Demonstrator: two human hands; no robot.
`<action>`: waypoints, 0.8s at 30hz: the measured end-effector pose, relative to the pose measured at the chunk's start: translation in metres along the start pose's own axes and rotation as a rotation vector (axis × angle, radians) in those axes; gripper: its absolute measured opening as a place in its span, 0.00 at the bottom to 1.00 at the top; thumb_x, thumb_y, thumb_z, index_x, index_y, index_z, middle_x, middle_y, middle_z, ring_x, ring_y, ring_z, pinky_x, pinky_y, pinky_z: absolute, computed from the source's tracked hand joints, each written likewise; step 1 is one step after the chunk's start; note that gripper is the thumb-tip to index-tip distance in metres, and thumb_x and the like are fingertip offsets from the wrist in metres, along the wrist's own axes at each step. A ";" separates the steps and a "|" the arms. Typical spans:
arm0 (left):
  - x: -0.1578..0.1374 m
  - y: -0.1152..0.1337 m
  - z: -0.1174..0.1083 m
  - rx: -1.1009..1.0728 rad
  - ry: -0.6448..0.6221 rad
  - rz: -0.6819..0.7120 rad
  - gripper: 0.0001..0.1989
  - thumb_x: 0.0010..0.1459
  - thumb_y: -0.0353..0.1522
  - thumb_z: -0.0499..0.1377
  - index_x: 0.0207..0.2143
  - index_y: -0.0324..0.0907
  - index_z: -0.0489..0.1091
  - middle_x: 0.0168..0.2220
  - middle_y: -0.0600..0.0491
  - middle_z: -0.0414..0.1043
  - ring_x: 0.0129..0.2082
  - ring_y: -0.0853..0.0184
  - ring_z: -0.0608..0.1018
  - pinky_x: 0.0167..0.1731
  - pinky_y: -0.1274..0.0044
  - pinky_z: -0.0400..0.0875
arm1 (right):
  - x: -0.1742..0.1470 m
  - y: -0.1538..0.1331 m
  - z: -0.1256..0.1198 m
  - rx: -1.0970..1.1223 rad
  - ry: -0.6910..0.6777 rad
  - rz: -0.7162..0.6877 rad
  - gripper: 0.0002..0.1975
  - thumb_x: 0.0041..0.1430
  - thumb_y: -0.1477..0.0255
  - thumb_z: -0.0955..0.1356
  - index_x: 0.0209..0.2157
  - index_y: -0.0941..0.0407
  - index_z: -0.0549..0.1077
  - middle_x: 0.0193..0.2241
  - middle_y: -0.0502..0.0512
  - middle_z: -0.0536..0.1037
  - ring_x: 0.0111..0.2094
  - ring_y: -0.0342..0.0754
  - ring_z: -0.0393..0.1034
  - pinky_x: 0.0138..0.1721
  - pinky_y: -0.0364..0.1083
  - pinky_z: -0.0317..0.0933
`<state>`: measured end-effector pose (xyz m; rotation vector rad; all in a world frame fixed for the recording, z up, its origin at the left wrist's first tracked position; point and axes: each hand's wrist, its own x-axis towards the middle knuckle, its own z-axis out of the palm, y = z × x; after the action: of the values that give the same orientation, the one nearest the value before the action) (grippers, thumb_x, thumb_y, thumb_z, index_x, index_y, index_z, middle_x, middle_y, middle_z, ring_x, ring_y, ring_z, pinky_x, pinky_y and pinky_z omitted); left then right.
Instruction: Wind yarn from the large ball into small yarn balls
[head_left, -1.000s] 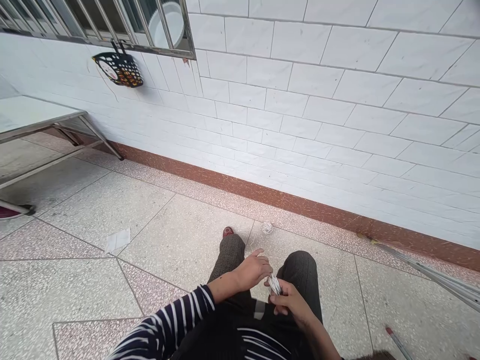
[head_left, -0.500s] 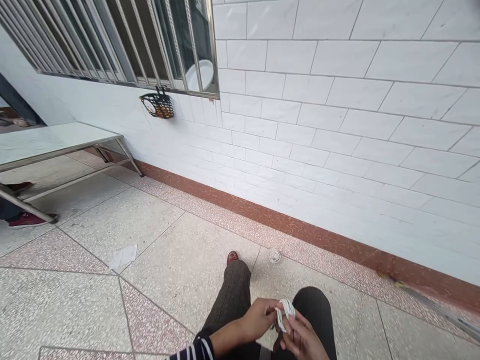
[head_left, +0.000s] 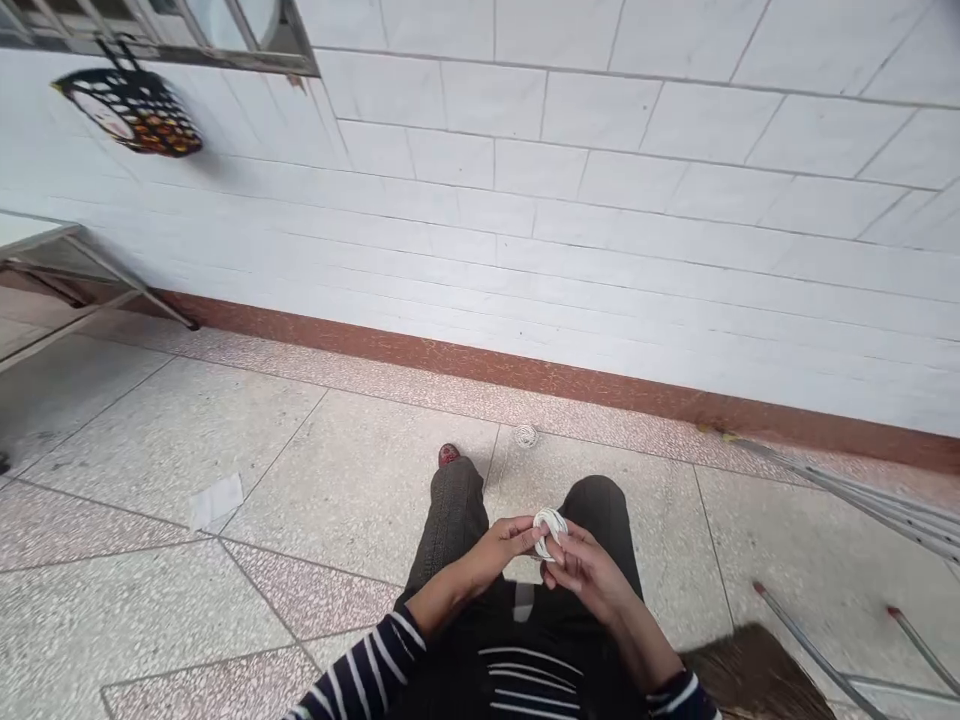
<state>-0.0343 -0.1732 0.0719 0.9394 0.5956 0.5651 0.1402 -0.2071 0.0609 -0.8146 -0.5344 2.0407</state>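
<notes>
Between my knees I hold a small coil of white cord [head_left: 551, 522], wound into a ring. My left hand [head_left: 504, 545] pinches its left side, thumb and fingers pressed together. On the right side, my right hand [head_left: 589, 570] grips the coil, with fingers curled around its lower part. The loose end of the cord is too small to make out. Beyond my knees, a second coil of white cord [head_left: 526, 436] lies on the floor near the wall, apart from both hands.
A sheet of white paper [head_left: 217, 501] lies on the floor at left. A metal-legged table [head_left: 112, 300] stands against the tiled wall [head_left: 600, 220]. A black basket [head_left: 135, 110] hangs under the barred window. Metal legs [head_left: 817, 650] and a brown object [head_left: 754, 675] are at right.
My view has tilted down and turned right, bringing the metal legs and brown object into sight. Both hands still hold the coil, which now faces more upward, with the left fingers closer around it.
</notes>
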 end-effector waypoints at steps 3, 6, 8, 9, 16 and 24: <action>0.002 0.008 -0.001 0.038 0.004 -0.007 0.25 0.61 0.50 0.62 0.40 0.34 0.79 0.34 0.45 0.80 0.33 0.63 0.80 0.46 0.69 0.73 | -0.001 -0.004 0.001 -0.014 -0.009 0.002 0.16 0.58 0.58 0.73 0.38 0.57 0.75 0.22 0.42 0.66 0.13 0.32 0.50 0.27 0.44 0.63; 0.005 0.014 -0.003 0.094 0.043 -0.020 0.24 0.58 0.50 0.64 0.37 0.35 0.80 0.31 0.47 0.80 0.34 0.62 0.79 0.48 0.68 0.71 | -0.001 -0.006 0.003 -0.027 -0.009 0.003 0.16 0.57 0.58 0.74 0.37 0.57 0.74 0.23 0.42 0.68 0.13 0.32 0.50 0.26 0.44 0.64; 0.007 0.016 -0.003 0.139 0.091 -0.013 0.23 0.56 0.49 0.66 0.35 0.36 0.81 0.30 0.49 0.80 0.35 0.62 0.79 0.50 0.68 0.70 | -0.002 -0.007 0.003 -0.026 0.005 -0.006 0.16 0.56 0.60 0.75 0.37 0.58 0.74 0.24 0.43 0.70 0.14 0.31 0.51 0.26 0.44 0.65; 0.007 0.016 -0.003 0.158 0.118 -0.004 0.22 0.56 0.49 0.66 0.34 0.36 0.81 0.30 0.50 0.80 0.36 0.62 0.78 0.51 0.69 0.68 | -0.003 -0.007 0.003 -0.024 0.019 -0.014 0.16 0.55 0.60 0.75 0.37 0.58 0.75 0.25 0.43 0.70 0.14 0.31 0.51 0.26 0.44 0.64; 0.010 0.005 -0.007 0.238 0.218 -0.002 0.24 0.51 0.49 0.69 0.37 0.37 0.81 0.35 0.49 0.80 0.40 0.60 0.77 0.50 0.70 0.67 | -0.007 -0.005 0.006 -0.060 0.195 -0.040 0.21 0.46 0.62 0.79 0.38 0.59 0.77 0.30 0.47 0.74 0.17 0.34 0.63 0.28 0.44 0.68; 0.014 -0.001 -0.019 0.370 0.267 0.090 0.23 0.52 0.49 0.67 0.36 0.37 0.81 0.34 0.49 0.80 0.38 0.60 0.77 0.46 0.71 0.69 | -0.018 -0.014 0.003 -0.126 0.165 -0.044 0.25 0.48 0.64 0.79 0.47 0.55 0.77 0.46 0.56 0.74 0.35 0.45 0.76 0.23 0.37 0.61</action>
<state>-0.0374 -0.1534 0.0590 1.2540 0.9230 0.6799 0.1538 -0.2150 0.0778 -1.0271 -0.5862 1.8947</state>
